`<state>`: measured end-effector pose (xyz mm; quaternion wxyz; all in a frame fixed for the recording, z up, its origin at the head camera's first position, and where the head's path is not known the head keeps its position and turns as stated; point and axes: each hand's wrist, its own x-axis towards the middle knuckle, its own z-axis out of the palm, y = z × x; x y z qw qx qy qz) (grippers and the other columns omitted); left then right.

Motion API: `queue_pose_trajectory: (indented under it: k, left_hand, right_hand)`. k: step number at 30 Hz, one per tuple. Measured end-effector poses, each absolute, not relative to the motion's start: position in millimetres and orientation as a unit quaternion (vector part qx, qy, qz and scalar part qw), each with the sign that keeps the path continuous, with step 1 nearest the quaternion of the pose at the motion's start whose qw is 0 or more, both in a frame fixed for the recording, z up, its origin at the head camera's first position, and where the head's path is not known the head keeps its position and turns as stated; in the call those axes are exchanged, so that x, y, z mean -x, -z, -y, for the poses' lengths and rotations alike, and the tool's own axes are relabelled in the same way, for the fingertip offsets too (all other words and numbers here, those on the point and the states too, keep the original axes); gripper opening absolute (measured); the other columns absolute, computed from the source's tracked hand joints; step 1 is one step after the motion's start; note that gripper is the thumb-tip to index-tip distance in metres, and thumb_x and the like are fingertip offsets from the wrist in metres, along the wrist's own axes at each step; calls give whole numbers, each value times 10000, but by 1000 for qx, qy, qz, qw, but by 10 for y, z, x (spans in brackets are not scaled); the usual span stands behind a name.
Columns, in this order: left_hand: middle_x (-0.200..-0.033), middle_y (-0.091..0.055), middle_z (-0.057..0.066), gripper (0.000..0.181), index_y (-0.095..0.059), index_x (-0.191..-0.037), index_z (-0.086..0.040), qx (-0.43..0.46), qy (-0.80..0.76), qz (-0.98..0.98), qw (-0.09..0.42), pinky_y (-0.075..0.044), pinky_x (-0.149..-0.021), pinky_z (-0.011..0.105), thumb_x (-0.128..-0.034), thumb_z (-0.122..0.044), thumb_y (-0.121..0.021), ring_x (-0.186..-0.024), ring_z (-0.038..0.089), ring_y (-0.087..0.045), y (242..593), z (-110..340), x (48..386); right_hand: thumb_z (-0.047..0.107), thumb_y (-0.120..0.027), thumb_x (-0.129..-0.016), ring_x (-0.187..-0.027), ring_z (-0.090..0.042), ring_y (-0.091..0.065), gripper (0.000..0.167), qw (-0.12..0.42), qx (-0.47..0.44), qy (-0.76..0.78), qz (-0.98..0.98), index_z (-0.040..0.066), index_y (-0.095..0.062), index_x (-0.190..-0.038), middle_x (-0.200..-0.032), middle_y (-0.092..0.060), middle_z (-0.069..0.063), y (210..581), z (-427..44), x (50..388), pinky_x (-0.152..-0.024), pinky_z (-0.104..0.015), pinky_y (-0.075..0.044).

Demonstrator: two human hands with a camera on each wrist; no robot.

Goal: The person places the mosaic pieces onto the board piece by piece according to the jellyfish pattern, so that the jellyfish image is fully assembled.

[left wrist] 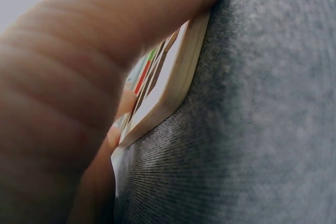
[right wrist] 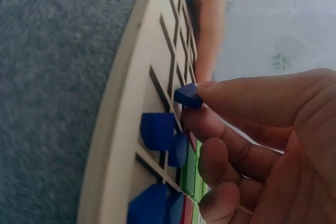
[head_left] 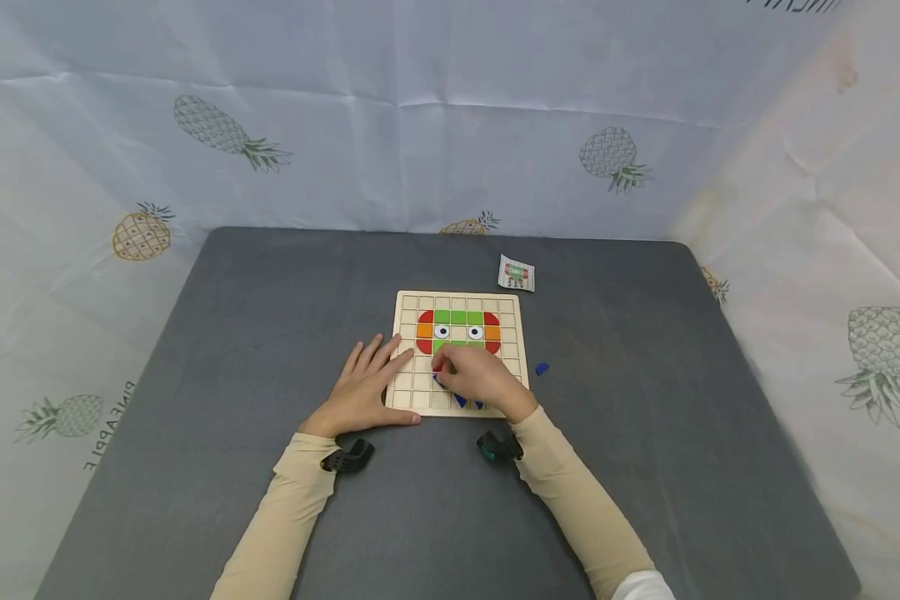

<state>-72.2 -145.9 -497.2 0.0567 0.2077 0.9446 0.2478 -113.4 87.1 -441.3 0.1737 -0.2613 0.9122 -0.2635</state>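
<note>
A pale wooden grid board (head_left: 406,400) lies on the table, with red, green and orange tiles and two eye tiles forming a pattern in its upper part. My left hand (head_left: 363,387) rests at its near left corner, fingers straight along the left side and thumb by the front edge. Over the lower middle of the board, my right hand (head_left: 480,377) pinches a small blue angular block (right wrist: 188,96) between thumb and index finger. Loose blue blocks (right wrist: 157,130) sit on the board below that hand. The right hand hides part of the pattern.
A blue half-round block (head_left: 542,368) lies on the grey table (head_left: 645,375) right of the board. A small printed card (head_left: 517,273) showing a coloured pattern is behind the board's right corner. Pineapple-printed cloth (head_left: 420,150) hangs behind and beside the table.
</note>
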Motion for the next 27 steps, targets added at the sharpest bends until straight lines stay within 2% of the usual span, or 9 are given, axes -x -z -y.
queue_pose_trajectory:
  k: [9,14,20,27]
  left_hand:
    - [-1721,-140,72,1086,-328,-1605,-195,-206,-249,-945,57,18,-1284,592,-741,-689,-762,-1589,363,-60,4948,1445,711]
    - [-1724,-129,56,1093,-317,-1609,-203,-200,-242,-947,65,23,-1290,586,-737,-685,-766,-1594,350,-50,4926,1436,711]
    - [-1727,-115,47,1118,-294,-1617,-207,-194,-236,-949,74,34,-1297,569,-728,-701,-760,-1598,342,-37,4908,1428,714]
    - [-1723,-126,70,1128,-298,-1615,-183,-198,-243,-947,70,22,-1290,583,-724,-678,-779,-1592,361,-45,4923,1434,718]
  right_hand:
    - [135,-687,-962,-678,-111,-543,83,154,264,246,-920,104,-714,-1034,-824,-661,6,4458,-840,1122,-653,-248,-488]
    - [166,-650,-989,-669,-126,-545,117,174,252,275,-911,99,-703,-1069,-846,-659,-5,4391,-909,1158,-629,-247,-475]
    - [203,-570,-1032,-723,-148,-572,206,194,221,318,-901,62,-690,-1121,-925,-678,-53,4218,-1258,1274,-650,-260,-485]
    - [161,-586,-996,-739,-184,-550,198,237,165,277,-916,28,-704,-1084,-924,-659,-93,4127,-1799,1392,-638,-267,-459]
